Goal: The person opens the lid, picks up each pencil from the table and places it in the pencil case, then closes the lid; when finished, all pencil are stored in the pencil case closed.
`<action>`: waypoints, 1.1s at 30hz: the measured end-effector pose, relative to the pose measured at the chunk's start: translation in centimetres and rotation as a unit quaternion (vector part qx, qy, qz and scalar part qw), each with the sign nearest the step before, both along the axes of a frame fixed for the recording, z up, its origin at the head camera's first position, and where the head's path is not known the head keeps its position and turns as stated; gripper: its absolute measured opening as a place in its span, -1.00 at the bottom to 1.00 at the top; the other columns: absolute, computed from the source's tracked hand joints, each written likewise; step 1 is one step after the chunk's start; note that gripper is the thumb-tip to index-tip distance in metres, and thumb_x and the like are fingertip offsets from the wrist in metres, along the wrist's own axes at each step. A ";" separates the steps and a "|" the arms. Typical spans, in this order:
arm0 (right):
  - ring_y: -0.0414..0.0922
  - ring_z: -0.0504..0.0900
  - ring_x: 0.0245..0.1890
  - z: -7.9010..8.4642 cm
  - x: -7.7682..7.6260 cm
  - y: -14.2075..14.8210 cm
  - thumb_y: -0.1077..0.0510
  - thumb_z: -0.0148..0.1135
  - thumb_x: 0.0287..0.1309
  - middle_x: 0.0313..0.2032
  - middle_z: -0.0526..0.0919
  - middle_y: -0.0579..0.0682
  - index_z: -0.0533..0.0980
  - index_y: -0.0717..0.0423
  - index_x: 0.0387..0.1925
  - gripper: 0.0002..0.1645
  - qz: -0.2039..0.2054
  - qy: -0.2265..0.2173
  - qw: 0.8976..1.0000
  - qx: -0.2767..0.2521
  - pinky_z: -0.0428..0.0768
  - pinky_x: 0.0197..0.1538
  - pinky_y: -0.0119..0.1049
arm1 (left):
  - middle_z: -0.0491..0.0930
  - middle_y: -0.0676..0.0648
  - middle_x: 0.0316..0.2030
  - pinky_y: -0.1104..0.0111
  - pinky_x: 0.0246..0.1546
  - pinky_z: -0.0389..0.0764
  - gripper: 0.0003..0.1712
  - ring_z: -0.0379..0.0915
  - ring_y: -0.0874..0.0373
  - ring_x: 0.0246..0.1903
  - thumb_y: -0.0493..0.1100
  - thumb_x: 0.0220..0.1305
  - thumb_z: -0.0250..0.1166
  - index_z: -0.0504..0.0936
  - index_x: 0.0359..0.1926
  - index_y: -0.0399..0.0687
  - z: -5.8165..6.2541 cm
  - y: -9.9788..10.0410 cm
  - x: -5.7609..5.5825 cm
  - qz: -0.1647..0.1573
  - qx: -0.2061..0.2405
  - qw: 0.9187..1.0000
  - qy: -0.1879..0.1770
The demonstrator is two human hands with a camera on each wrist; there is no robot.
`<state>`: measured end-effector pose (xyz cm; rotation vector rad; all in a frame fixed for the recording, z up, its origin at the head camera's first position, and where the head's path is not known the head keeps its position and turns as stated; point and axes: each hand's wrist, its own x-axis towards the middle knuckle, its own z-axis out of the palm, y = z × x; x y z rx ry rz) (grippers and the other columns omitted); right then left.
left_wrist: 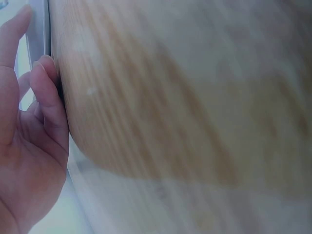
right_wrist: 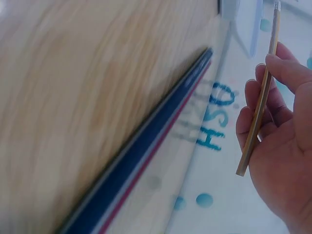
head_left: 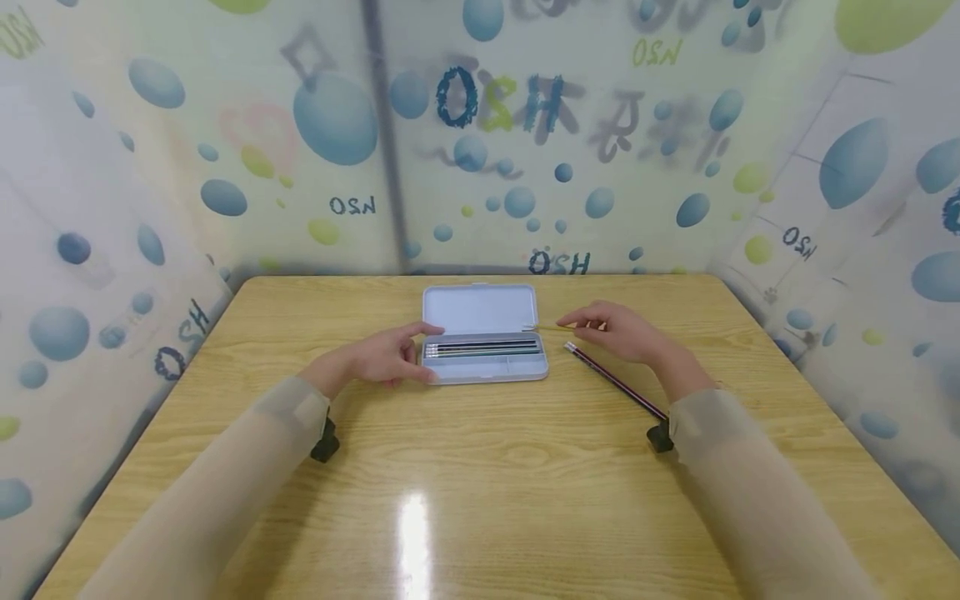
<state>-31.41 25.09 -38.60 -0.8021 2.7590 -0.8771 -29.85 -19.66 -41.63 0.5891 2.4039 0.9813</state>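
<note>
A white pencil case (head_left: 491, 372) lies with its lid (head_left: 480, 308) raised at the back. Several dark pencils (head_left: 483, 347) lie side by side in its long rear compartment. My left hand (head_left: 381, 357) holds the case's left end, index finger at the rear corner and thumb at the front one. Between thumb and fingers, my right hand (head_left: 618, 331) pinches a yellow pencil (right_wrist: 263, 95), just right of the case. That pencil's white-tipped end points left, by the lid's right edge. A dark pencil with red stripes (head_left: 618, 384) lies slantwise on the table beneath the right hand.
The wooden table (head_left: 480, 467) runs back to a patterned wall covering (head_left: 480, 225), with more of it on both sides. A small black device (head_left: 326, 442) sits at the left wrist, another black device (head_left: 660, 437) at the right.
</note>
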 end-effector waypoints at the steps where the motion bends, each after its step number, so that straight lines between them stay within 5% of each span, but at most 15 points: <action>1: -0.02 0.62 0.01 0.0 -0.1 -0.4 0.14 0.19 0.67 0.07 0.72 0.05 0.69 -0.08 0.36 -0.61 0.002 0.000 1.000 -0.001 0.61 0.12 -0.06 | 0.54 -0.08 -0.36 0.31 -0.48 0.56 0.04 0.40 0.12 -0.59 0.11 0.40 0.56 0.19 0.72 0.20 0.0 0.0 0.0 0.001 0.001 1.000 -0.001; 20: -0.07 0.58 -0.05 -0.1 -1.1 -8.2 0.14 0.29 0.60 0.21 0.76 -0.05 0.77 -0.15 0.23 -0.68 0.053 -0.017 0.998 -0.007 0.58 0.05 -0.15 | 0.53 -0.07 -0.35 0.32 -0.46 0.56 0.04 0.40 0.11 -0.57 0.11 0.40 0.56 0.19 0.72 0.23 0.2 0.1 0.0 0.003 -0.004 1.000 -0.004; 33: -0.08 0.61 0.08 -1.0 -1.4 -11.9 0.15 0.24 0.62 0.24 0.76 -0.05 0.77 -0.12 0.22 -0.67 0.063 -0.031 0.997 0.016 0.61 0.22 -0.08 | 0.52 -0.08 -0.32 0.33 -0.47 0.54 0.05 0.41 0.10 -0.57 0.15 0.39 0.56 0.19 0.71 0.25 0.1 -0.1 -0.1 0.007 -0.006 1.000 -0.013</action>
